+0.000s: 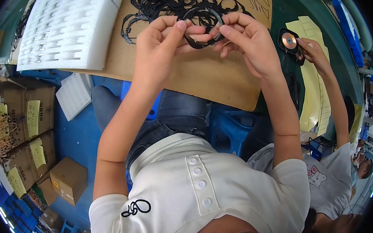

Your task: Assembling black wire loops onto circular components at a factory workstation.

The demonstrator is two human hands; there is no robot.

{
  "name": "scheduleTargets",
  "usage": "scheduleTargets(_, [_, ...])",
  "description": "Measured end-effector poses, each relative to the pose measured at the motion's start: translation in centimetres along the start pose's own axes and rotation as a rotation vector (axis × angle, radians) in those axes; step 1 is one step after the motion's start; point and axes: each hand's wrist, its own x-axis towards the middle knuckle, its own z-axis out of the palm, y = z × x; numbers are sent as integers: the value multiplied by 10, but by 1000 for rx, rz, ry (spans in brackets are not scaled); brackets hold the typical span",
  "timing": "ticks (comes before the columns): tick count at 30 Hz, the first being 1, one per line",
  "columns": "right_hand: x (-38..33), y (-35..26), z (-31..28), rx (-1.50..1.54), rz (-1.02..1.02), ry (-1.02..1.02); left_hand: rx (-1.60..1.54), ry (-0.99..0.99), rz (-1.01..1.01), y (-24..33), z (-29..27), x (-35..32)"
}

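Now, white slotted foam (68, 31) at far left; then the left hand (158, 40) pinches one side of a thin black ring (196, 44), before a tangled heap of black rings (160, 2) on cardboard (210, 81); the right hand (249, 36) pinches the other side.

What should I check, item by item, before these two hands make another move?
1. Left hand gripping the black ring: ok.
2. Right hand gripping its other side: ok.
3. Co-worker's hand apart from the ring: ok, it's at a copper-coloured disc.
4. Pile of black parts neatly separated: not ok, they overlap.
5. Ring free of flaws: cannot tell, too small here.
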Motion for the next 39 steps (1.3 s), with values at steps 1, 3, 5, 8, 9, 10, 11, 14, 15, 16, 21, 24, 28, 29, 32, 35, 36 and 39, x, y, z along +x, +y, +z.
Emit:
scheduleTargets(1, [-1,1,0,-5,-13,-2,-17,15,-3,1,1,0])
scheduleTargets(3, [-1,2,-1,-14,-40,-7,-52,43,-9,3,2,1])
scheduleTargets(5, [-2,1,-3,-7,-37,-6,81,53,52,2,5,-1])
scheduleTargets(8, [-2,1,-6,15,-30,-9,483,82,238,2,8,-5])
scheduleTargets(9, [-2,0,-7,14,-30,-6,482,80,237,2,7,-5])
scheduleTargets(10, [-1,-1,-8,58,-10,-26,541,56,260,3,5,-5])
scheduleTargets(11, [-1,-1,-9,103,10,-46,599,31,284,4,3,-4])
scheduleTargets(14, [-1,-2,-11,192,50,-83,715,-22,330,5,2,-4])
scheduleTargets(15, [-1,-2,-12,224,62,-76,655,-34,305,6,3,-4])
scheduleTargets(16, [-1,-2,-12,256,74,-70,595,-47,280,8,5,-4])
scheduleTargets(21, [-2,-3,-1,259,59,-11,411,-49,216,8,6,-2])
scheduleTargets(24, [-3,-4,4,196,24,35,348,-25,201,7,5,-1])
scheduleTargets(28, [-3,1,-2,156,-11,-21,467,-41,235,7,6,-1])
scheduleTargets(29, [-3,1,-3,156,-11,-20,466,-42,234,7,6,-1])
scheduleTargets(32, [-2,2,-7,166,5,-52,418,-74,223,7,8,-1])
scheduleTargets(35, [-2,2,-7,177,19,-66,384,-76,208,6,13,-1])
scheduleTargets(36, [-2,2,-7,184,27,-71,366,-66,198,6,16,-1])
scheduleTargets(39, [-1,3,-6,198,45,-81,328,-46,178,5,18,-1])
